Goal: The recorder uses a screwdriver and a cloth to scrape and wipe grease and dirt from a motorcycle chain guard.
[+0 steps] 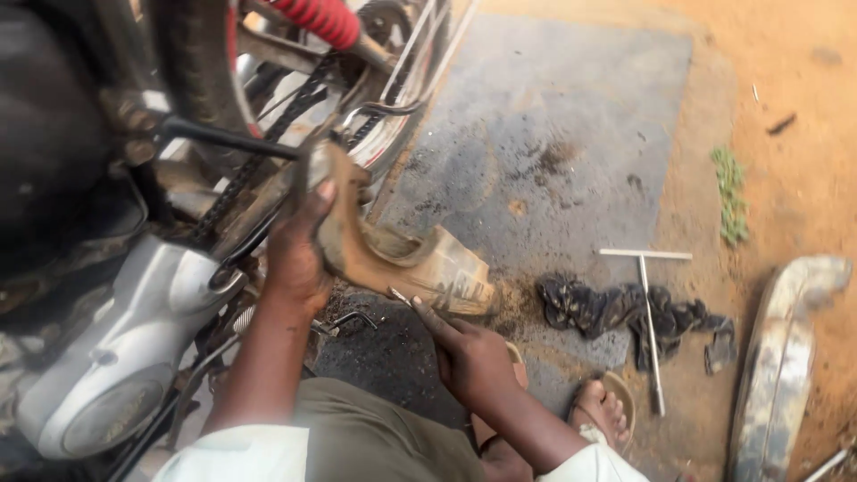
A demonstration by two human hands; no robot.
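Between the two hands, against the motorcycle's rear wheel: one mud-caked chain cover (393,254), brown, curved, its lower end resting near the grey concrete slab (571,98).

Left hand (299,254): fingers curled around the upper end of the chain cover, thumb pressed on top, just beside the drive chain (259,161). Closed on the cover.

Right hand (469,353): fingers narrow, pinching a thin metal tool (399,296) whose tip touches the underside of the cover. Kind of tool too small to tell.

Above the left fingers: red coil spring (317,16) of the shock absorber, spoked rear wheel (402,107), black rod running across the chain.

Below and to the left of the left fingers: silver engine casing (125,357).

Beyond the right fingers, well apart: dark oily rag (625,308) on the ground, with a T-handle wrench (650,321) lying across it. Further out, a second long dirty cover (786,348) on the orange soil. A sandalled foot (600,406) sits near the wrench.

Risks, as judged: the cover is slick with grime and held at one end only, so it may slip from the left fingers and drop on the foot. The thin tool could skid off the caked surface toward the left wrist. Loosened dirt may fall into the exposed chain.
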